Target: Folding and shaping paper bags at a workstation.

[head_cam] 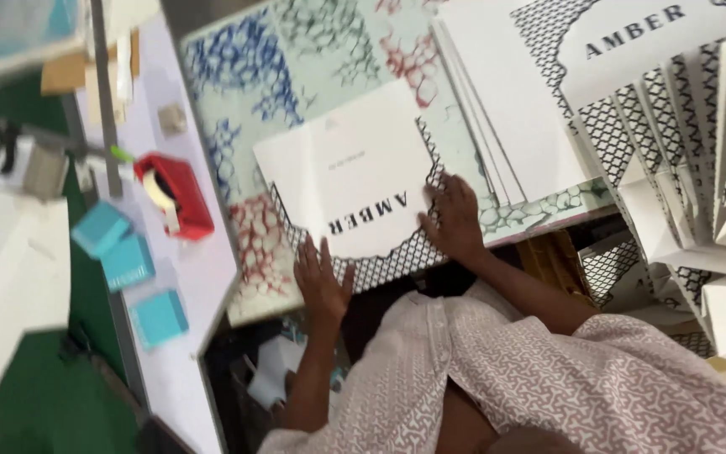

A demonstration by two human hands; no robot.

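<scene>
A flat white card sheet with black lettering and a black lattice border lies on a work surface covered with a blue, red and green patterned sheet. My left hand rests flat on the sheet's near lattice edge, fingers spread. My right hand presses flat on the sheet's right corner, fingers apart. Neither hand grips anything. My patterned shirt fills the lower right.
A red tape dispenser and three teal boxes sit on the white table at left. A stack of white sheets lies beyond my right hand. Several folded white and lattice pieces stand at the right.
</scene>
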